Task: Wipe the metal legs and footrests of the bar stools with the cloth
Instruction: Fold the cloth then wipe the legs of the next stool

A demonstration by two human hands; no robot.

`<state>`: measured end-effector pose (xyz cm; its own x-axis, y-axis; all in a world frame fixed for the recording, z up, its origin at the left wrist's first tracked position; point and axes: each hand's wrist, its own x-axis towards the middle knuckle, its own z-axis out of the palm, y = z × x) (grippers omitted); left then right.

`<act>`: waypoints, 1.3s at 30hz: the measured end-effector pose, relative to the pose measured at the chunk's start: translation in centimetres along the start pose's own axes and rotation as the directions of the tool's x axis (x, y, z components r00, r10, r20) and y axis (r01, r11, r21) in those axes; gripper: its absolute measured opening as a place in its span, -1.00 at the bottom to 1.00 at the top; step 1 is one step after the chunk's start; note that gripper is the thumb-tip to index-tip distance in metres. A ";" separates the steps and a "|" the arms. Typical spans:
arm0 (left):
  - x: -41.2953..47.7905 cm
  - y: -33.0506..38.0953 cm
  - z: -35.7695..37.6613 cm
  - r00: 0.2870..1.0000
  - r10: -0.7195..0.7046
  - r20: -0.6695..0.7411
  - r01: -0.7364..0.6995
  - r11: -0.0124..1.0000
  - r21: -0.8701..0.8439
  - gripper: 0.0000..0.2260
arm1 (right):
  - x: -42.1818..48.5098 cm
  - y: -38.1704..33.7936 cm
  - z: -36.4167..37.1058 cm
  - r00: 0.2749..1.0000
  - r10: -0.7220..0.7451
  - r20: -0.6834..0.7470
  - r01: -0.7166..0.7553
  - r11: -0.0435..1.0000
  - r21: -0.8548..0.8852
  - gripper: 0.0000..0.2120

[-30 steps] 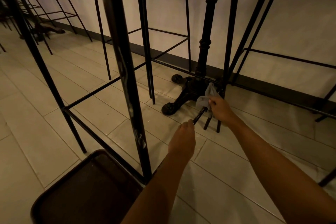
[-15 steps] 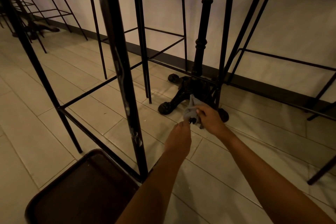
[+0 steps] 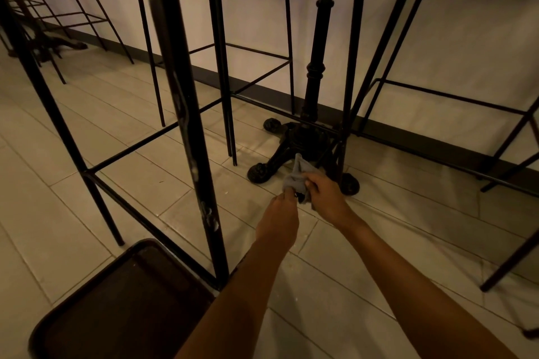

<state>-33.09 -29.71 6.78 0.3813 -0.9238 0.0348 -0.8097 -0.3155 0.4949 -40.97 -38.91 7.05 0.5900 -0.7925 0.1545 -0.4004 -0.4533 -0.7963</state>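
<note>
The cloth (image 3: pixel 295 181) has slid down to the leg tip (image 3: pixel 298 198), gripped in the right hand (image 3: pixel 325 198), touching the curled left hand (image 3: pixel 278 220), whose hold is unclear; a firm twisting squeeze should clean it.

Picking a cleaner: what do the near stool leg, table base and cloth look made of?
Stool leg: likely black-painted metal; pale chips and scuffs along it. Table base: probably cast iron, dull black, with ornate moulded feet. Cloth: soft grey fabric, bunched into folds.

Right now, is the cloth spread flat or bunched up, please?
Bunched up: the right hand pinches the cloth in a crumpled wad, one corner sticking up, beside the left hand.
</note>
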 end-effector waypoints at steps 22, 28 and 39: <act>-0.6 0.9 -1.2 0.995 -0.097 -0.024 0.092 0.986 -0.136 -0.43 | -0.8 -2.2 -1.4 0.992 0.042 0.121 -0.036 0.998 -0.049 -0.68; -2.5 0.5 -1.3 0.988 -0.154 0.030 0.151 0.986 0.066 -0.55 | 0.6 -1.2 -1.4 0.996 0.055 0.076 -0.042 0.986 -0.161 -0.67; -3.7 0.1 -1.5 0.978 -0.204 0.046 0.201 0.977 0.066 -0.73 | -1.5 -1.4 0.4 0.995 0.044 0.085 -0.035 0.994 -0.103 -0.68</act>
<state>-33.89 -25.97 7.97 0.5175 -0.8489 -0.1071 -0.7441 -0.5083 0.4335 -41.01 -36.95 7.75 0.6294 -0.7739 0.0694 -0.4910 -0.4654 -0.7364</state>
